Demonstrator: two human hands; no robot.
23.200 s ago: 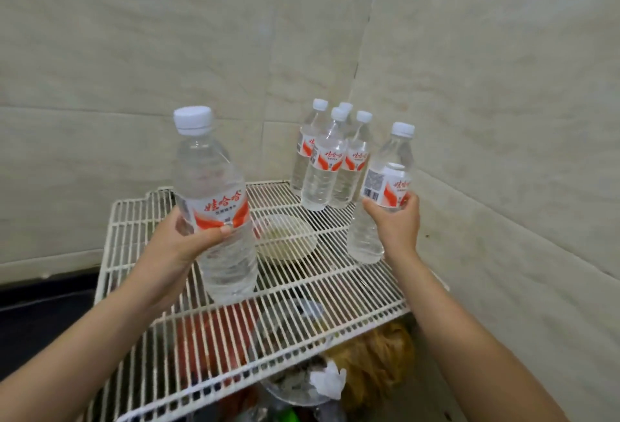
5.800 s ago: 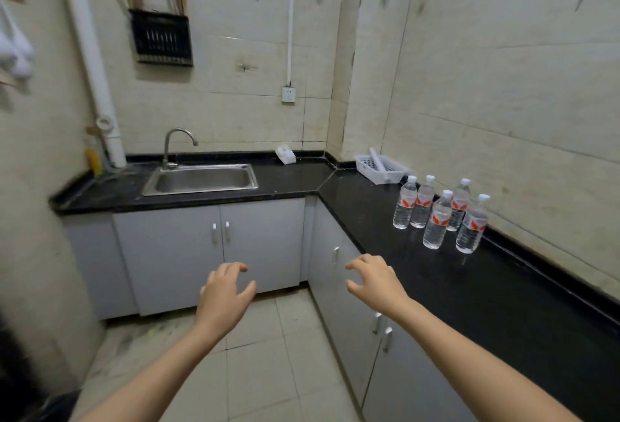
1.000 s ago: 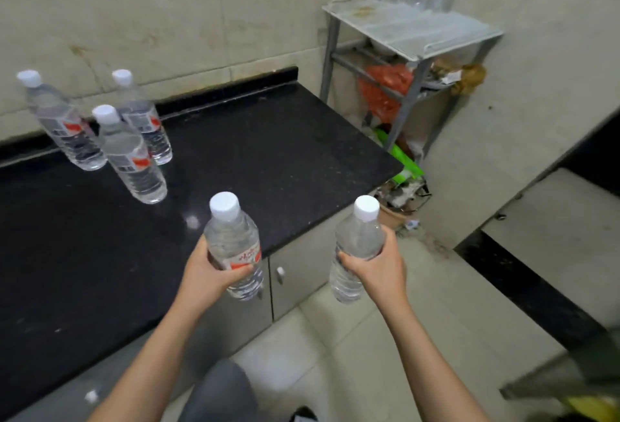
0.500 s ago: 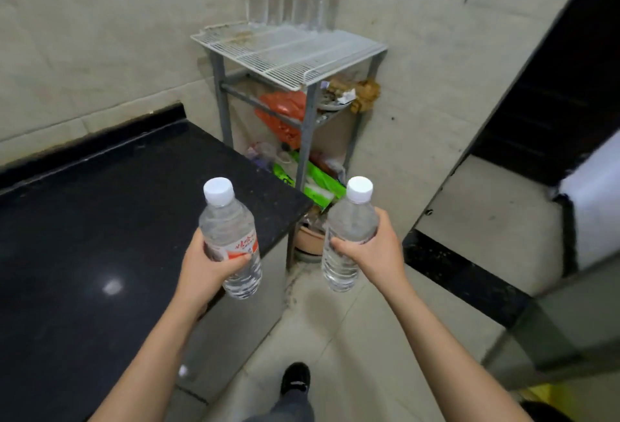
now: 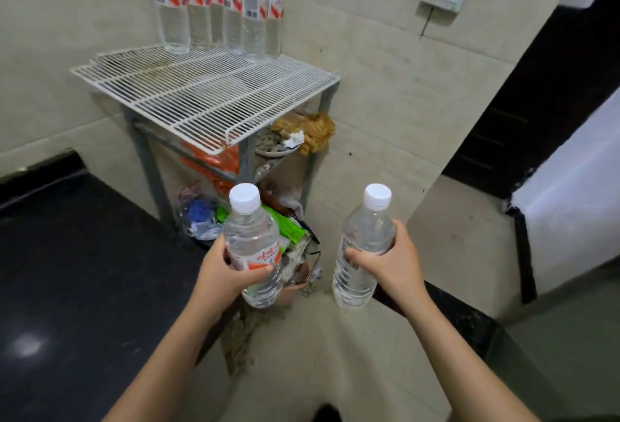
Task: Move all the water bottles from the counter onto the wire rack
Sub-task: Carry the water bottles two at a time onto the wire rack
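My left hand (image 5: 224, 272) grips a clear water bottle (image 5: 252, 237) with a white cap and red label, held upright. In my right hand (image 5: 391, 260) is a second water bottle (image 5: 365, 230) of the same kind, also upright. Both are held at waist height in front of the white wire rack (image 5: 208, 96), which stands in the wall corner ahead. Several water bottles (image 5: 218, 5) stand in a row at the back of the rack's top shelf. The front of that shelf is bare wire.
The black counter (image 5: 77, 270) ends at my left, just short of the rack. Under the top shelf sit an orange bag (image 5: 214, 161), a dish with rags (image 5: 295, 139) and floor clutter (image 5: 201, 213). A dark doorway (image 5: 523, 92) opens at right, with a black floor sill.
Still holding both bottles, I have turned away from the counter and come closer to the rack, which now looms larger and sits centred ahead. The counter's remaining bottles have dropped out of view.
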